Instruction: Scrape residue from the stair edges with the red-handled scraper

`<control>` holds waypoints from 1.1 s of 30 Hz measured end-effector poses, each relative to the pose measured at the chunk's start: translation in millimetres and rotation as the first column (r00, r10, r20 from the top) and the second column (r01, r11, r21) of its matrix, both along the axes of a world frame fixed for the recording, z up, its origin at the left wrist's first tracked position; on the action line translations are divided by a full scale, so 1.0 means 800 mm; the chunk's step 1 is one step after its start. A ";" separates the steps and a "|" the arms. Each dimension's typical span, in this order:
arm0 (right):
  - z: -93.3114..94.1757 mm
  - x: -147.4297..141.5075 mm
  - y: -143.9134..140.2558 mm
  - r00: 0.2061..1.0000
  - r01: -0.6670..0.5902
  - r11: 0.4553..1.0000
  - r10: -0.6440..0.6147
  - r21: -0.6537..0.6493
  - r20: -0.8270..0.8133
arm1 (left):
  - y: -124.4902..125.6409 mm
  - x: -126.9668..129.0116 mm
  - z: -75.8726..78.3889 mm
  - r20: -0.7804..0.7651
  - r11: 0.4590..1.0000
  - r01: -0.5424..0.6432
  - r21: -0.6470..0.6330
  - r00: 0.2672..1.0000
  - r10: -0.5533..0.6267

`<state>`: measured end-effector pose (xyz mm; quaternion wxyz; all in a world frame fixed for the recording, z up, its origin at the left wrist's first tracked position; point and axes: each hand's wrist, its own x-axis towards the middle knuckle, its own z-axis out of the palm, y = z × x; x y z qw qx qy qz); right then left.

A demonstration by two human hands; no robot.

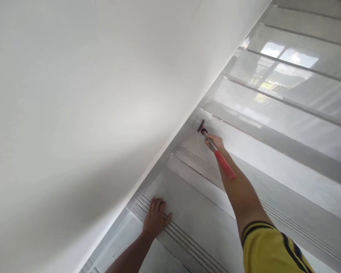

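Observation:
My right hand [215,142] is closed round the grey shaft of a scraper [225,164] with a red handle end. Its dark, narrow blade lies against the riser of a stair, in the corner beside the wall. The red end of the handle points back along my forearm. Lower down, my left hand [154,217] rests on the grooved front edge of a lower stair tread [184,201]. Its fingers are stretched out and it holds nothing.
A plain white wall [96,91] runs along the left, with a grey skirting strip [159,163] at its foot. Glossy grey stairs [295,102] climb toward the upper right and reflect a window. Small white specks and wet-looking marks show near the skirting.

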<state>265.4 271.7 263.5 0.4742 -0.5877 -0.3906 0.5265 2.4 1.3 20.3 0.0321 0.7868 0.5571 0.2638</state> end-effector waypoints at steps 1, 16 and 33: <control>0.001 -0.009 0.007 1.000 -0.001 1.000 0.001 -0.012 0.020 | 0.000 0.000 0.001 0.002 1.000 -0.002 0.000 1.000 0.002; 0.022 -0.040 0.016 0.998 0.042 0.999 -0.043 0.005 0.044 | 0.001 0.001 0.000 -0.034 1.000 -0.001 -0.030 0.999 0.000; 0.040 -0.039 0.019 0.997 0.037 0.996 -0.042 0.076 0.059 | 0.002 0.002 -0.007 -0.043 0.998 -0.018 0.064 0.999 0.021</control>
